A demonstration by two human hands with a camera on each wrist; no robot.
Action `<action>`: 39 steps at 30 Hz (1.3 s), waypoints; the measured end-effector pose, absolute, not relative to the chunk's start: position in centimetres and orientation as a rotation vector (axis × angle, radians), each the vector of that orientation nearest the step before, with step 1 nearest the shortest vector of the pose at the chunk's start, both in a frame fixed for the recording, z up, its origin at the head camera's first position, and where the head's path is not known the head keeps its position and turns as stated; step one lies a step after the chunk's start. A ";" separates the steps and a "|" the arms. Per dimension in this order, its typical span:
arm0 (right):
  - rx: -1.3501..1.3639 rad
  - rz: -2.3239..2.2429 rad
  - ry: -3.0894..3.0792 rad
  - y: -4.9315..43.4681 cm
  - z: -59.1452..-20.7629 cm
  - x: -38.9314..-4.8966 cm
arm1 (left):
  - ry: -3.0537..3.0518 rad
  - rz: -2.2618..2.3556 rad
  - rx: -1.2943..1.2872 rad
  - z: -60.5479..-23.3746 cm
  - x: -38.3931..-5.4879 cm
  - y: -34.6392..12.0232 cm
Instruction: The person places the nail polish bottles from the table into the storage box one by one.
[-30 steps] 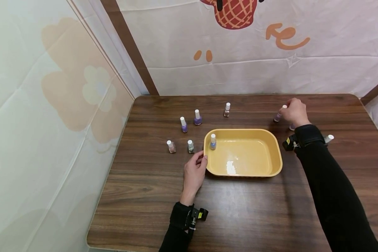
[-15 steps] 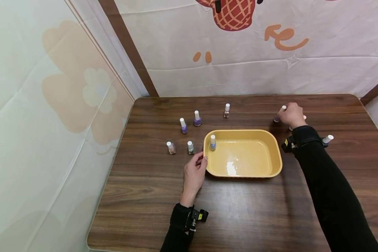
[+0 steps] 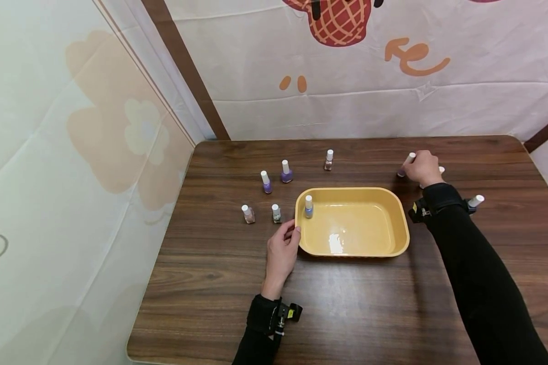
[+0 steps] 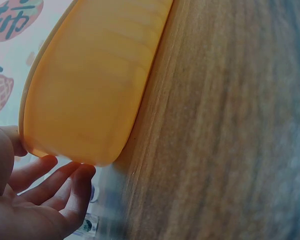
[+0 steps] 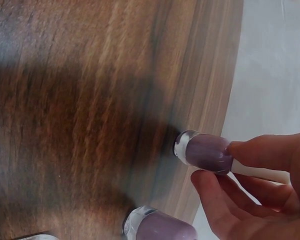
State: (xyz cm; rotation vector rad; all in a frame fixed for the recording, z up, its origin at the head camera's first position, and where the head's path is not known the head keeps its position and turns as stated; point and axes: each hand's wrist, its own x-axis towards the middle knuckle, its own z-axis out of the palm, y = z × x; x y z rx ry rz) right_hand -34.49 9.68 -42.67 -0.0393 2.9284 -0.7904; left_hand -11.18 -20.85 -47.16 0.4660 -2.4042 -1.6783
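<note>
Left of the smooth yellow tray (image 3: 361, 223), four white-capped glass bottles (image 3: 249, 216) stand on the wood-grain counter (image 3: 347, 314). The left hand (image 3: 281, 253) is clamped on the tray's left end. Inside this rounded rectangle, a blue bottle (image 3: 308, 211) stands at the left rear corner. Beyond the tray, the printed cloth backdrop (image 3: 365, 109) bears "柿". Past the tray's right rear corner, the right hand (image 3: 423, 168) pinches a glossy purple bottle (image 5: 206, 153); a second purple bottle (image 5: 165, 227) stands just beside it.
</note>
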 end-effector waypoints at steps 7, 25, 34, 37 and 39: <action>-0.029 -0.794 2.913 9.8 -42.6 -34.5 | -2.407 -1.681 0.480 -46.7 -11.1 -20.7; -0.025 -0.811 2.937 9.2 -42.9 -32.4 | -2.417 -1.689 0.430 -47.4 -10.1 -22.0; -0.017 -0.808 2.949 9.1 -42.9 -32.4 | -2.412 -1.696 0.419 -47.4 -10.1 -22.0; -0.029 -0.806 2.961 9.1 -42.8 -32.4 | -2.411 -1.700 0.416 -47.4 -10.1 -22.0; -0.033 -0.809 2.964 9.2 -42.8 -32.4 | -2.409 -1.702 0.414 -47.3 -10.1 -22.0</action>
